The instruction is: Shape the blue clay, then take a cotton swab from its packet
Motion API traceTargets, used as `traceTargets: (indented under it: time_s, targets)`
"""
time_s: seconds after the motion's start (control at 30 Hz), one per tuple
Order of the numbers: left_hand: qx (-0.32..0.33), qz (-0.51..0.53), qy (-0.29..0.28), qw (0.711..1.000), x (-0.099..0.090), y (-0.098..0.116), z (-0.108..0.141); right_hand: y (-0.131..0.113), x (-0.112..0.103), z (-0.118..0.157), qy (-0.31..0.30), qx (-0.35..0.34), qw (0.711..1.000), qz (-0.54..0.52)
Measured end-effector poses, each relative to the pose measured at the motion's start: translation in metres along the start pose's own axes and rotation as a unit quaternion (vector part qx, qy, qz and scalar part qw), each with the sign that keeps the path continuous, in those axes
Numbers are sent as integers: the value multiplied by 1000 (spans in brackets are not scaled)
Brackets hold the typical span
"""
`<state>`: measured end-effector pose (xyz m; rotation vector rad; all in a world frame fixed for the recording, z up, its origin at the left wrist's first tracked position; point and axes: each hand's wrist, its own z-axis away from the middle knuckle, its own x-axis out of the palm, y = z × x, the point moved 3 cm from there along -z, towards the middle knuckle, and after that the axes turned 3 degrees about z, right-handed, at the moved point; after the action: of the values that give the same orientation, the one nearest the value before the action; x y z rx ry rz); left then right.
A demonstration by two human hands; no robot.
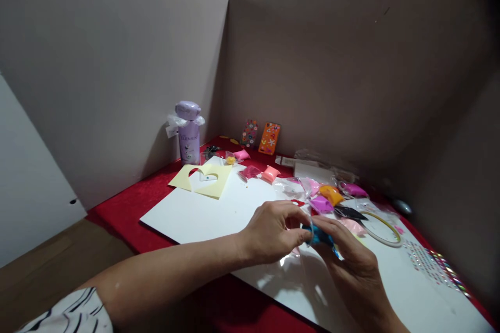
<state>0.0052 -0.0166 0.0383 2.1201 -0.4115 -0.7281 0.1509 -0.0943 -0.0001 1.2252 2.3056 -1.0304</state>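
Two-handed hold on a small blue packet, raised over the white board, between its near and far edges. The left hand has thumb and forefinger closed on the packet's left end, where clear film shows; the right hand is curled about the other end, fingers clamped on it. Gripping opposite ends presumably keeps so soft a thing steady and leaves the film within fingertip reach. What the hidden fingertips press on cannot be told.

Other packets, among them an orange packet and a purple packet, lie toward the board's far edge, probably to keep colours in reach without crowding the hands. A ring and gem stickers lie toward its right edge. A card with a heart-shaped hole overhangs the left edge. Beyond, on the red table, stand a bottle and two decorated cases, the cases propped upright, perhaps so that their faces can be seen.
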Motion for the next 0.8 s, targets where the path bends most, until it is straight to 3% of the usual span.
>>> traceTargets:
  time_s: [0.17,0.3,0.4,0.67,0.8]
  targets:
    - [17,46,-17,999,2,1,-2,4,2,3,-11,51,997,-51]
    - [53,74,21,996,1,4,0,10,3,2,17,80,992,-99]
    - [45,80,36,995,-1,5,1,14,4,2,29,89,989,-116]
    - [36,-32,47,998,1,5,3,2,-1,0,54,16,998,-21]
    - [-19,-7,51,998,2,-2,4,-5,-4,-2,65,-34,996,43]
